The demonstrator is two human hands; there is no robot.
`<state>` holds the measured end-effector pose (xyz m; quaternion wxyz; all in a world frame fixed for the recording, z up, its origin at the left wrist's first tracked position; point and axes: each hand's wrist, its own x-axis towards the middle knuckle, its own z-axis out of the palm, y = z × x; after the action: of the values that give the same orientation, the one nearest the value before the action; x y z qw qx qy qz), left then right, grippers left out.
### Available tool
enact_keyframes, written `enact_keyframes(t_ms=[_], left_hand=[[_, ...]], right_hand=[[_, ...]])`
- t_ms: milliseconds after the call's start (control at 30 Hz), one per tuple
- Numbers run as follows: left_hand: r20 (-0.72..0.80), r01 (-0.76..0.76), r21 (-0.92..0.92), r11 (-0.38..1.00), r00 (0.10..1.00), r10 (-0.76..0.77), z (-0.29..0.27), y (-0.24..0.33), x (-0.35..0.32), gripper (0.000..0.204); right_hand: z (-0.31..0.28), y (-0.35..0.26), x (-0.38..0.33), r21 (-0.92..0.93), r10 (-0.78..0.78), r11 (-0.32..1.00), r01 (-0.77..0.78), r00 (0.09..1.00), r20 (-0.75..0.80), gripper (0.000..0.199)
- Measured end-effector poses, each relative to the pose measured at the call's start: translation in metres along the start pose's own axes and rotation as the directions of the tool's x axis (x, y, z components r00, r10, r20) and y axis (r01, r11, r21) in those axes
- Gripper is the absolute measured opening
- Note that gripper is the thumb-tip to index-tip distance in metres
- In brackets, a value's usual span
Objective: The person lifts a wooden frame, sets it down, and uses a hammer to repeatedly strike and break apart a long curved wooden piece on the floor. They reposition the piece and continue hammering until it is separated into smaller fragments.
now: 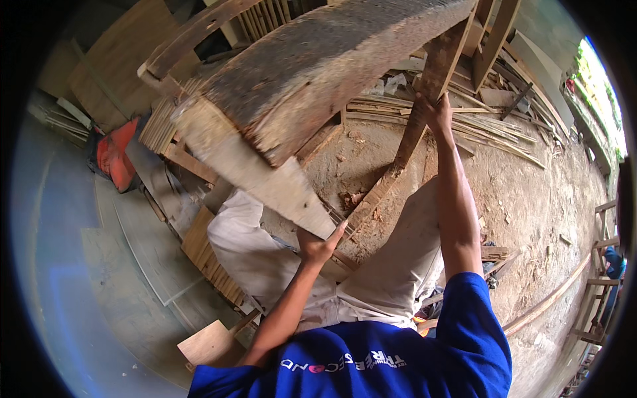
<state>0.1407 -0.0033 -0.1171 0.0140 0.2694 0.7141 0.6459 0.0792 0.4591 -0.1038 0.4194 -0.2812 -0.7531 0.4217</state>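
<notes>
In front of me a rough wooden frame stands tilted over my lap. Its thick, weathered plank (318,60) is dark on top and paler at the near end. From that end a pale flat board (259,169) slants down towards my left hand (318,249). The fingers of that hand curl behind the lower corner, thumb pointing up, where the board meets a narrow wooden bar (375,196). Farther off, my right hand (436,114) is wrapped round a dark wooden leg (446,63) of the same frame.
Thin wood strips (491,129) lie piled on the dusty floor (517,199) at the far right. Large plywood sheets (126,60) lean at the back left, near a red and black bag (118,156). A slatted wooden piece (206,249) sits by my left leg.
</notes>
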Motion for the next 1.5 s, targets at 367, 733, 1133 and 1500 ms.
enact_keyframes(t_ms=[367, 733, 1133, 1500], left_hand=[[-0.419, -0.041, 0.163, 0.986, 0.902, 0.107, -0.128, -0.093, 0.094, 0.091], [-0.565, 0.404, 0.140, 0.904, 0.782, -0.262, -0.141, -0.124, 0.264, 0.068], [-0.506, 0.684, -0.164, 0.711, 0.560, -0.656, -0.165, -0.130, 0.327, 0.074], [-0.320, 0.578, -0.057, 0.814, 0.762, -0.563, -0.225, -0.176, 0.439, 0.029]], right_hand=[[-0.012, -0.009, -0.006, -0.149, 0.024, 0.988, -0.031, 0.999, -0.048, 0.057], [-0.021, 0.023, -0.003, -0.089, 0.110, 0.991, -0.101, 0.989, 0.098, 0.061], [-0.011, 0.020, -0.010, -0.060, 0.159, 0.986, -0.159, 0.987, 0.007, 0.049], [0.043, -0.082, -0.074, -0.182, 0.180, 0.967, -0.179, 0.984, -0.006, 0.051]])
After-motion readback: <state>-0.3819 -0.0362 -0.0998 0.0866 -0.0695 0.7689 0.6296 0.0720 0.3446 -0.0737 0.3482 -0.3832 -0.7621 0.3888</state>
